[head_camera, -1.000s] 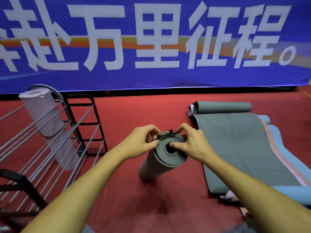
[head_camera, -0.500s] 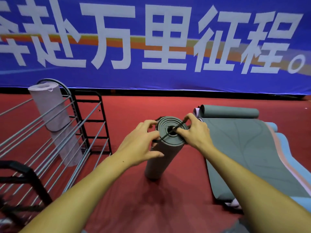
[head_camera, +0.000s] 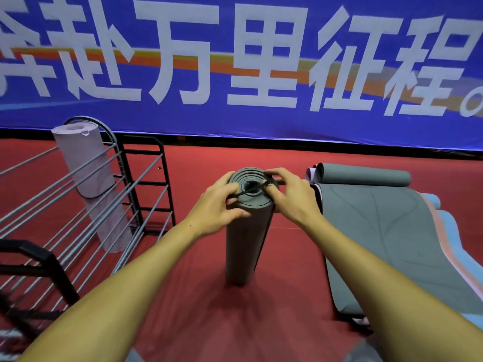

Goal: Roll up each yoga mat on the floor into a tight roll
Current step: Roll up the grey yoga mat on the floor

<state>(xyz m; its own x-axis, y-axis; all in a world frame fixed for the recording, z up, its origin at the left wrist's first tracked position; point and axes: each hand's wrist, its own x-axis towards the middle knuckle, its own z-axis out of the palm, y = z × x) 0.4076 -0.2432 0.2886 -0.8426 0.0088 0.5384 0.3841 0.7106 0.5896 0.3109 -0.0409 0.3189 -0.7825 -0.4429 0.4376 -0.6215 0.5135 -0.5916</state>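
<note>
A tightly rolled grey yoga mat [head_camera: 243, 246] stands upright on the red floor in the middle of the view. A black strap [head_camera: 248, 190] lies stretched across its top end. My left hand [head_camera: 218, 207] grips the roll's top from the left and pinches one end of the strap. My right hand [head_camera: 290, 194] pinches the strap's other end at the top right rim. To the right, a grey mat [head_camera: 386, 231] lies mostly flat with its far end partly rolled, on top of pink and blue mats [head_camera: 444, 246].
A metal rack [head_camera: 78, 205] stands at the left with a pale rolled mat [head_camera: 91, 184] leaning inside it. A black frame [head_camera: 39, 259] is at the lower left. A blue banner [head_camera: 235, 61] covers the back wall. Red floor [head_camera: 209, 322] surrounds the roll.
The grey roll has been tipped from a lean to fully upright. Both hands stayed at its top end, holding the black strap stretched across it.
</note>
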